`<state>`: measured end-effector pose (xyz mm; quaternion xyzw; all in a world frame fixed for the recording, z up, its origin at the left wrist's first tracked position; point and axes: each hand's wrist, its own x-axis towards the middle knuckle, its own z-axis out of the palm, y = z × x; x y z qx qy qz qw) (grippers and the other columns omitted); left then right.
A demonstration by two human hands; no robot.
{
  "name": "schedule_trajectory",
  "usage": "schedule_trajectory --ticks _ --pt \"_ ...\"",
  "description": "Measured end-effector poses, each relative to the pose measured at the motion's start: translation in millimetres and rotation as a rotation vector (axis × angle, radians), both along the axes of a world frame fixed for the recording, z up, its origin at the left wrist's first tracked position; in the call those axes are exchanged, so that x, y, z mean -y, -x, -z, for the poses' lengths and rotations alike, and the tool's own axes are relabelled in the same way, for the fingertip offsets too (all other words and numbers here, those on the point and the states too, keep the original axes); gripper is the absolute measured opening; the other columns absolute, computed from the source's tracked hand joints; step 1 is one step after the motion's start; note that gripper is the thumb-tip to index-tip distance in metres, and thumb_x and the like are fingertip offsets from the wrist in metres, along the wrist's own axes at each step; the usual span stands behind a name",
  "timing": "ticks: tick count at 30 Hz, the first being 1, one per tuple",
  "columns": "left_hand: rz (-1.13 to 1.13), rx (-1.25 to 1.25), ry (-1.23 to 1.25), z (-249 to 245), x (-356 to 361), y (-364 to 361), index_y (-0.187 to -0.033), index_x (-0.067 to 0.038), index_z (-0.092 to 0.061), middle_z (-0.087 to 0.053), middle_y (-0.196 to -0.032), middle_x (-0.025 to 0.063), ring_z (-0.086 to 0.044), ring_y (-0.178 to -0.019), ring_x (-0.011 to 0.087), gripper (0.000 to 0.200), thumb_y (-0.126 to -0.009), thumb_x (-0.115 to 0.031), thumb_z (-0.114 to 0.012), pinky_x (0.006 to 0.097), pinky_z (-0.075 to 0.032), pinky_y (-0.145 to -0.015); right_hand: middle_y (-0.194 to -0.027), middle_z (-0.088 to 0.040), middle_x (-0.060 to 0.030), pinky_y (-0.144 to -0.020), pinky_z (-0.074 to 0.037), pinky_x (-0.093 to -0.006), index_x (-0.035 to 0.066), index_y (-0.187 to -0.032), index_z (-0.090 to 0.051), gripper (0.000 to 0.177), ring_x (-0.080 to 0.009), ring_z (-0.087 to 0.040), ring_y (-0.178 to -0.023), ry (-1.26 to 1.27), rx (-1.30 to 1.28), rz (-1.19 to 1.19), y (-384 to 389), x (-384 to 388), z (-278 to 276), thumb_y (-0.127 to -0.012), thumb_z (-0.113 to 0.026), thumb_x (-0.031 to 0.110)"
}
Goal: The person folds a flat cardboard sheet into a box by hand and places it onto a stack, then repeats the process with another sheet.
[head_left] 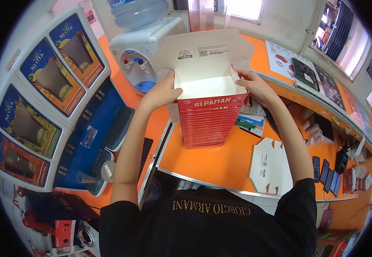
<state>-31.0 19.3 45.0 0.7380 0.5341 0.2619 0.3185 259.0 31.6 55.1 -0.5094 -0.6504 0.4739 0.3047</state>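
Upon the orange counter (190,160) stands a tall stack of red SI PAMAN cartons (205,128), with an open carton (207,88) on top, its white inside bare and its broad lid flap (203,48) raised at the far side. Near the stack, on the right, lies a flat white carton piece (267,169). Both hands grip the open carton from opposite sides: the left hand (162,92) is curled around one side wall with its thumb near the front corner, and the right hand (258,89) pinches the other wall between thumb and fingers. The carton looks like thin paperboard, so it should be light, springy at the folds and a little slick on the printed face. The side walls near the corners offer the firmest hold; hard squeezing could buckle them, and a sideways push might shift the stack.
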Motion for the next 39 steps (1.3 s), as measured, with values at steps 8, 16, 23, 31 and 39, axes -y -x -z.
schedule_trajectory --ticks 8,16,23,31,39 --pt "0.028 -0.093 -0.044 7 -7 3 -0.129 0.009 -0.031 -0.053 -0.114 0.0241 -0.059 -0.098 0.026 0.058 -0.078 -0.01 -0.05 0.0334 -0.054 -0.075 -0.097 -0.057 -0.0099 -0.045 -0.048 -0.0238 -0.007 -0.128 -0.041 0.052 -0.0128 -0.061 -0.065 -0.116 -0.03 -0.036 -9 -2 6 -0.076 -0.042 0.003" --pt "0.065 0.139 0.118 -10 11 -5 -0.135 0.003 -0.028 -0.048 -0.123 0.0213 -0.055 -0.108 0.0269 0.062 -0.078 -0.009 -0.049 0.0374 -0.052 -0.084 -0.09 -0.06 -0.0114 -0.043 -0.048 -0.025 -0.003 -0.123 -0.047 0.048 -0.015 -0.061 -0.06 -0.11 0.19 -0.123 -5 -1 -8 -0.075 -0.041 0.003" --pt "-0.044 -0.004 -0.046 -1 2 -4 -0.129 0.009 -0.026 -0.059 -0.095 0.0283 -0.065 -0.077 0.0298 0.062 -0.075 -0.007 -0.05 0.0359 -0.053 -0.071 -0.089 -0.063 -0.0181 -0.037 -0.049 -0.0321 -0.003 -0.12 -0.047 0.045 -0.0233 -0.063 -0.055 -0.265 0.622 -0.183 15 -13 -13 -0.076 -0.039 0.002" --pt "-0.011 -0.221 -0.139 6 -8 1 -0.116 0.013 -0.033 -0.061 -0.084 0.0305 -0.065 -0.075 0.0348 0.052 -0.075 -0.011 -0.053 0.0392 -0.051 -0.068 -0.08 -0.06 -0.0286 -0.069 -0.05 -0.0459 -0.006 -0.099 -0.054 0.028 -0.0416 -0.061 -0.078 -0.956 0.781 0.135 21 -29 20 -0.071 -0.049 -0.006" --pt "0.014 -0.468 -0.214 5 -13 -1 -0.104 0.012 -0.05 -0.062 -0.087 0.0282 -0.065 -0.083 0.0335 0.04 -0.073 -0.013 -0.056 0.0389 -0.051 -0.072 -0.099 -0.06 -0.0243 -0.085 -0.045 -0.0419 0.0 -0.11 -0.059 0.042 -0.0386 -0.058 -0.095 -0.936 0.818 0.106 16 -29 22 -0.068 -0.057 -0.003"
